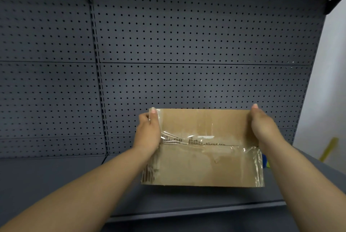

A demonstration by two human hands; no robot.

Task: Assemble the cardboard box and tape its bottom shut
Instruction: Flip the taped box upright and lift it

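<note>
Cardboard, brown and scuffed, fills the near centre of the head view as a person steadies a cardboard box (202, 149) above the dark grey shelf (74, 181), its taped face turned up toward the camera. Both forearms reach in from the bottom corners, well apart. The left hand (148, 132) clamps the box's left edge, fingertips (153, 110) hooked over the far corner; the right hand (262, 126) clamps the right edge the same way. Clear tape (187, 138) runs along the seam (221, 145) where the two flaps meet, wrinkled and shiny, and more of it wraps down the right side (259, 168). Patches of torn liner with exposed fluting show by the seam and at the near left corner. Judging by this, the box looks folded into shape and the bottom seam largely closed; what may be left is pressing the tape flat and checking its ends, though whether every edge is sealed cannot be told. No print, label or brand can be read on the cardboard. A small blue and yellow-green object (265, 160) peeks out just beside the box's right edge, too hidden to identify. Behind, a dark pegboard (187, 35) backs the shelf, bare of signage.
</note>
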